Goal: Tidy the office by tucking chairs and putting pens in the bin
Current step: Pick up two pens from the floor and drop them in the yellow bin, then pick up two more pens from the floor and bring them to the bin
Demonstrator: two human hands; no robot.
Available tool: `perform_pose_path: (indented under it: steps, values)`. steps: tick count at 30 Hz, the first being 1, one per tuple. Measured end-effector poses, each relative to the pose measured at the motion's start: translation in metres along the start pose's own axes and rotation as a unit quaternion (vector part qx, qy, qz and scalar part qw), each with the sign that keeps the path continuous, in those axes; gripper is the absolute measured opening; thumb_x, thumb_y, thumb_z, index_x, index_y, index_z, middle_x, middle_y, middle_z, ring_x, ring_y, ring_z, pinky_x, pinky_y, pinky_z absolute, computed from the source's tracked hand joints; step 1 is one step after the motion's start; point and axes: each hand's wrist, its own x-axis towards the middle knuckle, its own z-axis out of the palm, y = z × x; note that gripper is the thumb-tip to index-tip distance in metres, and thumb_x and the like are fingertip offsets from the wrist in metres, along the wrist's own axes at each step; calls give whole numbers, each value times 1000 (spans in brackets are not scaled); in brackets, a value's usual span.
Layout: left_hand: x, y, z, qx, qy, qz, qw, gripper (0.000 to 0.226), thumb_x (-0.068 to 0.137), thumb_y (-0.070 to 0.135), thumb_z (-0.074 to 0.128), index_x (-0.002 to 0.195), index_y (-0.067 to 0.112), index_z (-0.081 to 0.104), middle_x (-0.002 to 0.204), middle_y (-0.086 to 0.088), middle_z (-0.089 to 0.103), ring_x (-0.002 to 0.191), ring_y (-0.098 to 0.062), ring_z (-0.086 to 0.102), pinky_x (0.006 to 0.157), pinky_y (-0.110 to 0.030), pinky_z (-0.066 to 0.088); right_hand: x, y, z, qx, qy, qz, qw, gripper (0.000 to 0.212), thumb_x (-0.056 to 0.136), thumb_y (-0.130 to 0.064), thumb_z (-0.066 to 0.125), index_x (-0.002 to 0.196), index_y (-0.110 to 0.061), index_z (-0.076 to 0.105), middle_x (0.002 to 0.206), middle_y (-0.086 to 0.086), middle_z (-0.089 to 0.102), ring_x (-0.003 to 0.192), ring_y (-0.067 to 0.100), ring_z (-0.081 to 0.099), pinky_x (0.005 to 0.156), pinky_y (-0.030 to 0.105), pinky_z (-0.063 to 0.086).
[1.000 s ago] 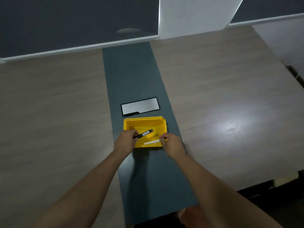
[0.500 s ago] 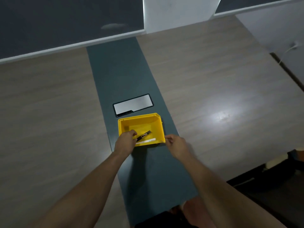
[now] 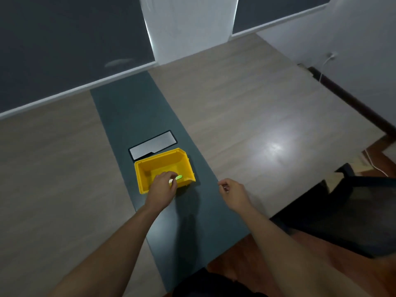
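Left hand [image 3: 162, 185] reaches over the near wall of the yellow bin [image 3: 141, 174], fingers pinched on a green-tipped pen [image 3: 178, 177] that lies inside, just beyond the fingertips. Judged light, rigid and smooth, so it may roll; best gripped mid-barrel. Right hand [image 3: 232, 189] hangs empty, loosely curled, to the right of the bin over the dark table strip [image 3: 132, 108]. Table edge close behind both wrists; black chair [image 3: 342, 213] right of the right forearm, untucked.
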Motion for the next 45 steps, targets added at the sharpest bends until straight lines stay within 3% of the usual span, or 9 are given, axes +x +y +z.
perform_pose_path:
  steps: [8, 14, 19, 23, 26, 28, 30, 38, 45]
  values:
    - [-53, 83, 28, 2, -14, 68, 998, 22, 102, 18, 64, 121, 16, 74, 119, -4, 77, 109, -23, 70, 94, -37, 56, -70, 68, -56, 20, 34, 12, 999, 19, 102, -20, 63, 117, -17, 75, 103, -5, 71, 93, 12, 66, 79, 19, 49]
    - [-110, 148, 70, 14, -68, 111, 991, 24, 101, 17, 62, 122, 13, 74, 120, -3, 76, 110, -20, 70, 96, -36, 56, -151, 151, -93, 62, 76, 56, 994, 17, 103, -27, 63, 116, -23, 74, 105, -4, 72, 96, 14, 69, 78, 27, 56]
    - [-156, 208, 119, 32, -138, 167, 976, 27, 106, 20, 58, 128, 13, 71, 127, -3, 73, 114, -22, 69, 99, -34, 53, -228, 234, -121, 79, 117, 104, 985, 18, 106, -31, 61, 119, -27, 72, 109, -7, 71, 95, 10, 66, 65, 19, 49]
    - [-191, 258, 161, 24, -199, 206, 958, 27, 108, 22, 56, 129, 15, 71, 127, -1, 72, 113, -20, 68, 99, -38, 57, -291, 294, -142, 96, 170, 162, 967, 13, 103, -27, 63, 111, -27, 74, 102, -7, 71, 85, 9, 64, 72, 28, 56]
    - [-211, 290, 186, 39, -228, 251, 940, 27, 108, 25, 56, 129, 17, 70, 122, 3, 72, 106, -15, 68, 89, -28, 55, -327, 327, -149, 94, 187, 195, 958, 15, 104, -26, 63, 113, -24, 74, 101, -10, 66, 92, 11, 63, 77, 26, 49]
    - [-245, 342, 225, 64, -291, 319, 900, 26, 108, 26, 55, 130, 22, 69, 118, 10, 69, 101, -7, 65, 85, -22, 51, -384, 374, -161, 126, 251, 253, 926, 15, 103, -26, 63, 112, -24, 75, 101, -10, 68, 99, 13, 67, 81, 24, 48]
    - [-246, 353, 228, 54, -309, 316, 895, 25, 108, 27, 55, 129, 27, 68, 117, 13, 68, 100, -3, 65, 86, -23, 54, -391, 379, -158, 119, 249, 255, 927, 16, 103, -26, 63, 112, -23, 76, 102, -8, 70, 101, 14, 68, 83, 25, 49]
    - [-319, 467, 312, 97, -402, 439, 798, 25, 108, 24, 56, 129, 20, 70, 122, 5, 70, 108, -12, 67, 97, -36, 59, -507, 462, -153, 197, 360, 364, 836, 16, 97, -23, 69, 108, -19, 78, 105, 4, 80, 101, 25, 74, 92, 39, 59]
    - [-395, 551, 404, 131, -462, 514, 711, 31, 110, 32, 52, 134, 22, 68, 134, 5, 69, 121, -15, 64, 102, -31, 53, -607, 517, -155, 241, 434, 446, 745, 18, 98, -25, 67, 111, -19, 79, 106, 1, 79, 99, 20, 74, 86, 31, 56]
